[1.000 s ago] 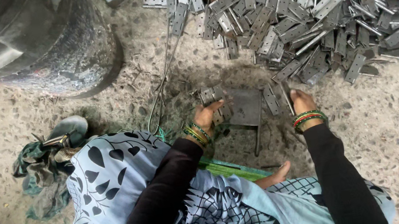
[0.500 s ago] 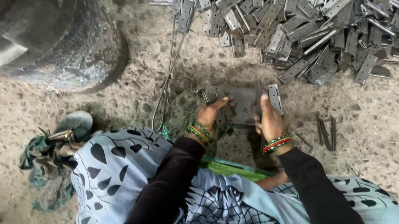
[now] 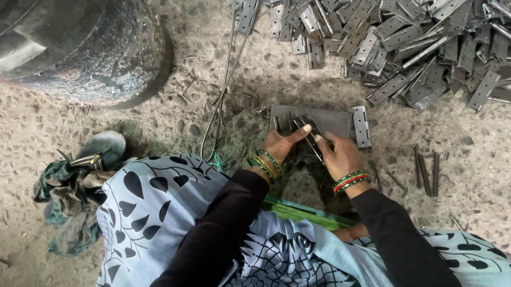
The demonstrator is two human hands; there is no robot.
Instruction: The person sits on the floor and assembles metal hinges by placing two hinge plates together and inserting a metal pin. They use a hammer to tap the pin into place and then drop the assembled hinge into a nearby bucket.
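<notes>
I sit on a rough speckled floor over a flat grey metal plate (image 3: 330, 118). My left hand (image 3: 284, 143) rests on the plate's near left part, fingers stretched toward thin metal pins (image 3: 308, 136) lying on it. My right hand (image 3: 338, 154) is closed around the lower end of those pins, close to the left hand. A metal hinge (image 3: 362, 127) lies at the plate's right edge. Both wrists wear coloured bangles and black sleeves.
A big heap of grey metal hinges (image 3: 411, 4) covers the floor at the top right. Several loose pins (image 3: 426, 169) lie right of my hand. A large dark drum (image 3: 52, 45) stands top left. A sandal (image 3: 101, 152) and cloth (image 3: 66, 208) lie at left. Thin wires (image 3: 224, 82) run toward the plate.
My right hand moved left from the plate's right edge to the middle and took hold of the pins. The left hand shifted slightly right to meet it.
</notes>
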